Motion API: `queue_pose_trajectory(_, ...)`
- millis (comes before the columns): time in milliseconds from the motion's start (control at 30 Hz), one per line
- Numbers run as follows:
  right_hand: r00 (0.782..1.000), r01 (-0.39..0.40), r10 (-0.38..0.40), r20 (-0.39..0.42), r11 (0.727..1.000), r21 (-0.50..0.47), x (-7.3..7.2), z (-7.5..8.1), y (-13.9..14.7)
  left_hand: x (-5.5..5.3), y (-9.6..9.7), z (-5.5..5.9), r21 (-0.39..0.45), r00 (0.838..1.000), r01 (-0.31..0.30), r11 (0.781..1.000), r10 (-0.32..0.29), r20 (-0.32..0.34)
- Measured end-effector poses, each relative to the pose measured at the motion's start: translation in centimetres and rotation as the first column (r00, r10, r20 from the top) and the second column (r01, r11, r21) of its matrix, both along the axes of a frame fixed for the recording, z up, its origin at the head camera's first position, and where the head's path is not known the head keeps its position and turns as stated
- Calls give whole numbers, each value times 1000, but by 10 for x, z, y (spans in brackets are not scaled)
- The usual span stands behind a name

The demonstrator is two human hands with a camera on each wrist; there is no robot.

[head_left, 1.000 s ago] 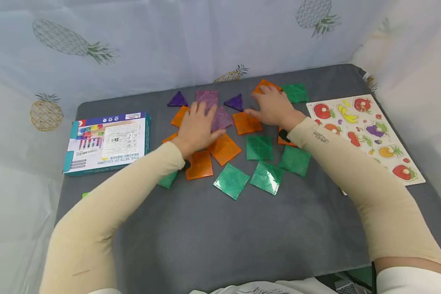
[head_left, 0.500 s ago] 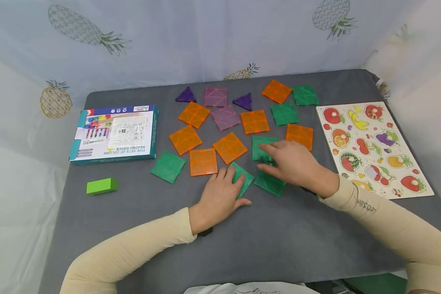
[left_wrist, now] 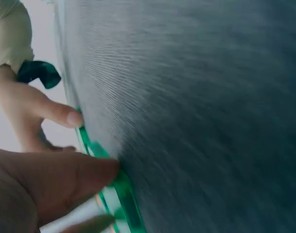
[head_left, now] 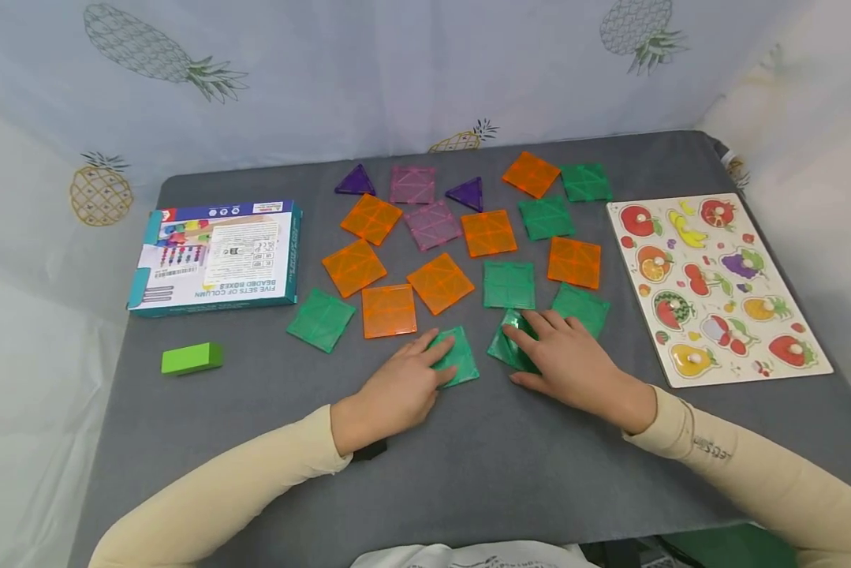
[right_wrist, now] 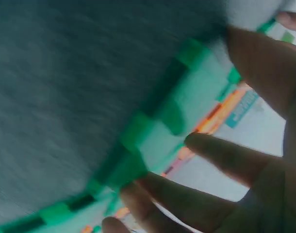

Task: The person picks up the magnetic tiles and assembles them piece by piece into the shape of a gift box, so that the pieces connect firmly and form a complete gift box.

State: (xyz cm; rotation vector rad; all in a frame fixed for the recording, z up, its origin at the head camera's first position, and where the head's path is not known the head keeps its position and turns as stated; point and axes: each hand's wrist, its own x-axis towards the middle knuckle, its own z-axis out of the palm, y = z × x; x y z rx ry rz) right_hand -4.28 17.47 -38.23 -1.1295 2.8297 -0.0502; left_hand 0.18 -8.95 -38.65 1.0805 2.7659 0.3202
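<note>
Two see-through green square tiles lie close together near the middle of the grey table. My left hand (head_left: 400, 390) reaches over the left green tile (head_left: 465, 360), index finger and thumb resting on its top. On the other one, the right green tile (head_left: 500, 349), my right hand (head_left: 570, 359) lies with fingers spread and partly covers it. The right wrist view has these fingers (right_wrist: 225, 155) nearly straight across the tile, the thumb at its edge. In the left wrist view, my left thumb (left_wrist: 85, 177) touches a green tile edge (left_wrist: 130, 206).
Several orange tiles (head_left: 388, 311), more green tiles (head_left: 509, 285), pink tiles (head_left: 412, 184) and purple triangles (head_left: 465, 193) are spread behind the hands. A boxed toy (head_left: 212, 256) and a lime green block (head_left: 192, 359) sit left. A fruit puzzle board (head_left: 723, 288) lies right.
Both hands have come back from the far tiles to the two near green tiles. The left green tile has turned slightly, and the right hand has shifted nearer onto its tile.
</note>
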Motion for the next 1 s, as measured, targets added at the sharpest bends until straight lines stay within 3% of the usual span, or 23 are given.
queue_pose_trajectory(167,1000,5,-5,12,999,-32,1,-8,1,-2,-11,-1,10,995,95,995,-95,0)
queue_pose_trajectory(367,998,-67,67,-10,997,-49,-5,-10,4,-3,-13,-5,41,993,111,993,-110,-37)
queue_pose_trajectory(500,991,-133,133,-11,985,-106,-11,-4,6,-4,-13,-7,52,993,109,993,-106,-51)
queue_pose_trajectory(600,974,-226,225,-25,963,-143,-12,3,8,-5,-12,-7,52,994,105,993,-102,-43)
queue_pose_trajectory(767,922,-386,379,-73,910,-154,-11,9,6,-5,-13,-6,42,995,97,994,-96,-29)
queue_pose_trajectory(1000,913,-409,404,-64,897,-167,-14,7,2,-5,-12,-6,21,995,93,995,-92,-37)
